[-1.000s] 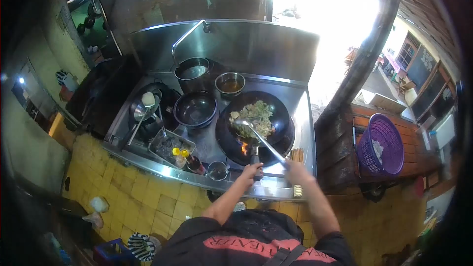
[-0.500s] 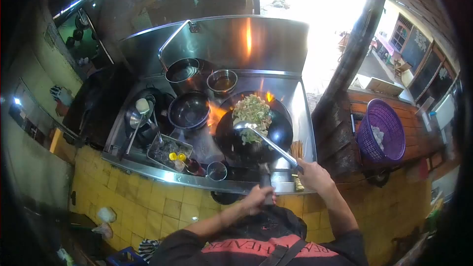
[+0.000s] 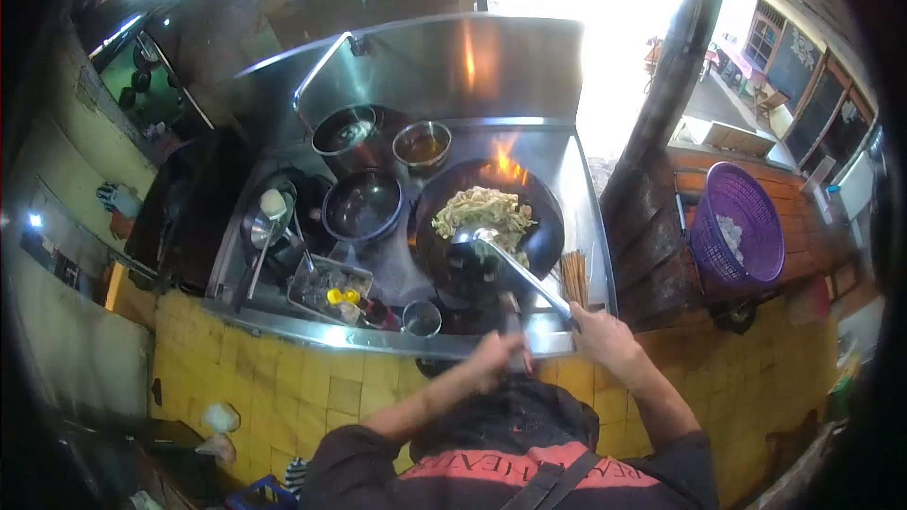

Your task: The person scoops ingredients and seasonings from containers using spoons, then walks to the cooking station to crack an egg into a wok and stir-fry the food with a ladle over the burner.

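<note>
A black wok [image 3: 544, 269] sits over the burner, with flames [image 3: 507, 166] rising behind its far rim. Fried noodles mixed with greens [image 3: 487, 214] lie in the wok. My left hand [image 3: 499, 359] is wrapped round the wok handle [image 3: 511, 316] and looks slightly blurred. In my right hand [image 3: 607, 338] is the handle of a metal cooking ladle [image 3: 522, 272], its bowl down in the wok at the near side of the noodles. A bundle of thin sticks [image 3: 574, 276] stands beside the wok, close to my right hand.
Left of the wok are a dark pan [image 3: 363, 206], a steel pot of brown liquid [image 3: 421, 145] and a large water pot [image 3: 347, 130]. Yellow-capped bottles [image 3: 342, 297] and a glass [image 3: 421, 319] line the front edge. A purple basket [image 3: 737, 224] rests on the wooden table [image 3: 803, 236].
The noodles have shifted and bunched in the wok. Flames at its left side have shrunk, while those at the far rim are larger. Both hands keep their grips.
</note>
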